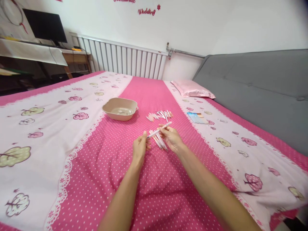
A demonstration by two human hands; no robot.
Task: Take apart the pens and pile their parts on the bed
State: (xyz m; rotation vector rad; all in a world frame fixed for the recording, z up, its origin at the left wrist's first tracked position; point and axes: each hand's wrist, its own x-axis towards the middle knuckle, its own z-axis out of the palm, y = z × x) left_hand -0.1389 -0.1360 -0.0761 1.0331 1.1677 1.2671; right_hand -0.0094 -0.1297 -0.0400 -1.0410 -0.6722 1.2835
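Note:
A slim, pale pink-and-white pen (158,130) is held slantwise over the bed between my two hands. My left hand (139,147) pinches its lower left end, while the fingers of my right hand (172,138) close around the part near its upper right end. Under it, several similar pens (160,143) lie in a loose bunch on the pink dotted bedcover. Just beyond are a row of short pale pink pieces (152,117) and a scatter of thin white sticks (166,116), too small to make out exactly.
A beige plastic basin (120,116), with something clear in its bottom, sits at the left. Right of the pens lies a flat blue-and-clear set of slim items (197,118). Farther back are a pink pillow (192,88), a grey headboard (255,93) and a white radiator (120,57).

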